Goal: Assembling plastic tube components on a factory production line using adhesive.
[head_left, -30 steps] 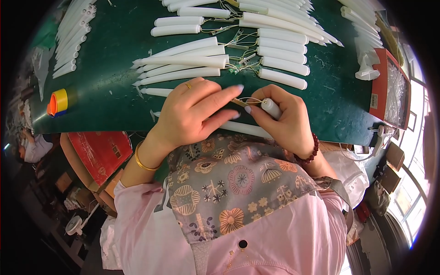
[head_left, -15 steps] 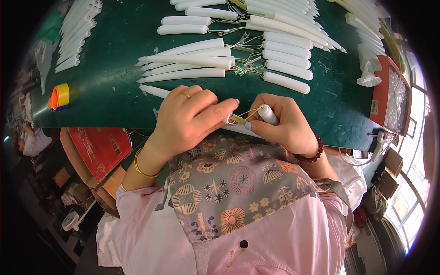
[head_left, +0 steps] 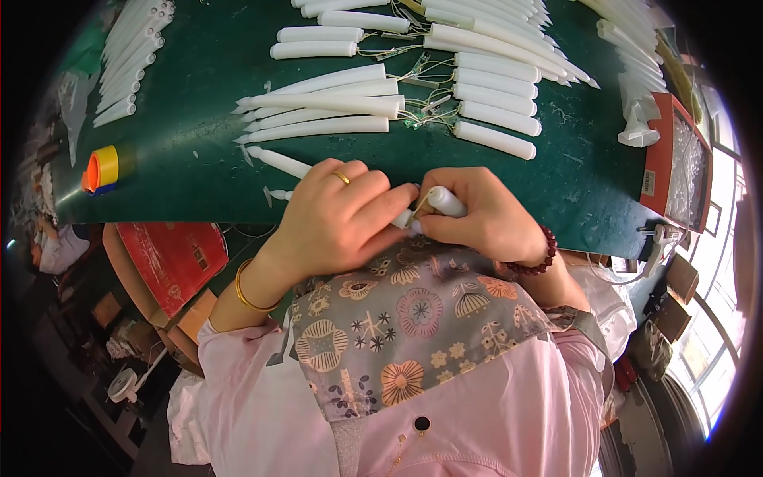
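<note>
Close to the table's near edge, my left hand (head_left: 338, 211) is closed around a white taper-shaped electric candle. Its pointed tip (head_left: 280, 194) sticks out on the left of the hand, and its blunt end shows by my fingertips. My right hand (head_left: 477, 215) grips a short white tube (head_left: 447, 202), the rounded end facing up. Thin pale wires (head_left: 421, 205) run between the two pieces, and the fingertips of both hands meet there, partly hiding the joint. Just beyond my left hand another taper candle (head_left: 278, 161) lies on the green table.
Taper candles (head_left: 334, 105) wired to short white tubes (head_left: 497, 118) lie in rows ahead. More white tubes (head_left: 135, 67) are stacked far left. An orange-and-yellow tape roll (head_left: 102, 169) sits at left, a red box (head_left: 675, 163) at right. A red carton (head_left: 171, 266) stands below the table's left edge.
My hands have drawn closer together, the right one moving left with the short tube. The yellowish strip between them is now mostly hidden. The held candle's tip has come into view left of my left hand.
</note>
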A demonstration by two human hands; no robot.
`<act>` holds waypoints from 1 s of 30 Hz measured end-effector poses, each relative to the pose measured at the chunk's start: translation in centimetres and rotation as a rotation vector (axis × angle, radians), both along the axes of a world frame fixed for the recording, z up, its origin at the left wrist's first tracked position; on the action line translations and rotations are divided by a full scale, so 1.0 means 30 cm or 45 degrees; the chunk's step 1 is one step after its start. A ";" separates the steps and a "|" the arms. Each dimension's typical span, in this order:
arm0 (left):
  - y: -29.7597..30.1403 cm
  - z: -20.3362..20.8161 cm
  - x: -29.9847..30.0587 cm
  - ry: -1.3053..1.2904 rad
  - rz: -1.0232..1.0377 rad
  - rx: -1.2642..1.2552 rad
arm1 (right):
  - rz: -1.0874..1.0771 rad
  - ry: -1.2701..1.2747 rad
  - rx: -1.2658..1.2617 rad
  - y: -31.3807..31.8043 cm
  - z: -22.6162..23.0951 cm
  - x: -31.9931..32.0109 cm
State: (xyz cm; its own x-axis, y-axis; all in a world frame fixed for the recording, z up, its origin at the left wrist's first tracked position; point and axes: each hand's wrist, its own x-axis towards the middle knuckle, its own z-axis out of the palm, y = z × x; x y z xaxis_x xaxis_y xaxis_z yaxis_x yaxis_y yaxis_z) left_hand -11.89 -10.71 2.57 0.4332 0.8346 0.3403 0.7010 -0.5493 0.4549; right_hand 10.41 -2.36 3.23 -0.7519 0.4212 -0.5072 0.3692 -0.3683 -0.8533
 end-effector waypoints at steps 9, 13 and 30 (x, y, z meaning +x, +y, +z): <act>0.000 -0.013 -0.004 -0.073 0.251 0.138 | 0.018 0.243 0.054 -0.012 0.020 0.002; 0.001 0.001 -0.023 -0.125 0.282 0.081 | 0.099 0.165 0.289 -0.030 0.056 0.021; -0.005 0.044 -0.007 0.081 0.180 -0.247 | 0.007 0.183 1.162 -0.054 -0.006 0.059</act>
